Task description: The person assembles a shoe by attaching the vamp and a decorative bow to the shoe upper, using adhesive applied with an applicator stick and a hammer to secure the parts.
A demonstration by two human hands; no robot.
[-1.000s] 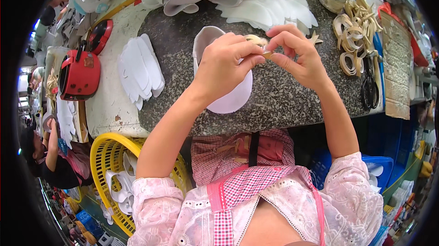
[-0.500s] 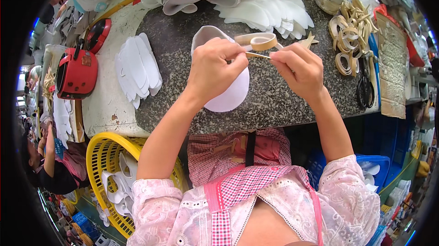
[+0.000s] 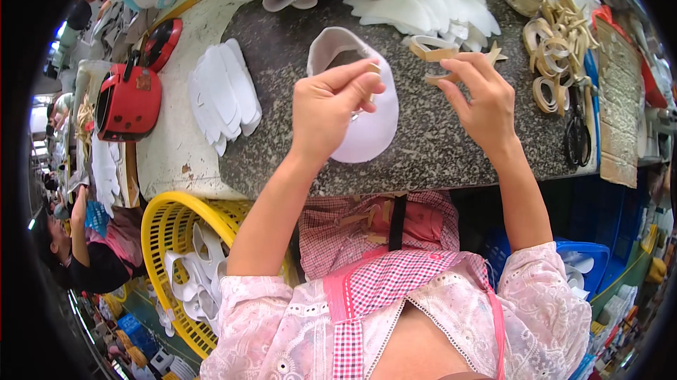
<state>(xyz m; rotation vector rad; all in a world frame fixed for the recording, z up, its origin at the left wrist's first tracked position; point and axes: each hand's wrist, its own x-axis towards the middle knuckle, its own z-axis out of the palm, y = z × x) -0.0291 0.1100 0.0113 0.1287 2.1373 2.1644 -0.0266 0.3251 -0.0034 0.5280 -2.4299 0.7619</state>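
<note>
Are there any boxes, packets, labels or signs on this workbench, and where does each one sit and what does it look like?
Flat brown cardboard piece: right end of the stone bench, oblong, worn, with faint markings too small to make out.
Red case: left of the bench, boxy, red with black edges and a small pale label patch on its top.
No screens or signs show elsewhere.

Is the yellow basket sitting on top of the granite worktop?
No. The yellow basket stands below the granite worktop's front edge, beside the person's left arm, and holds white cut pieces.
</note>
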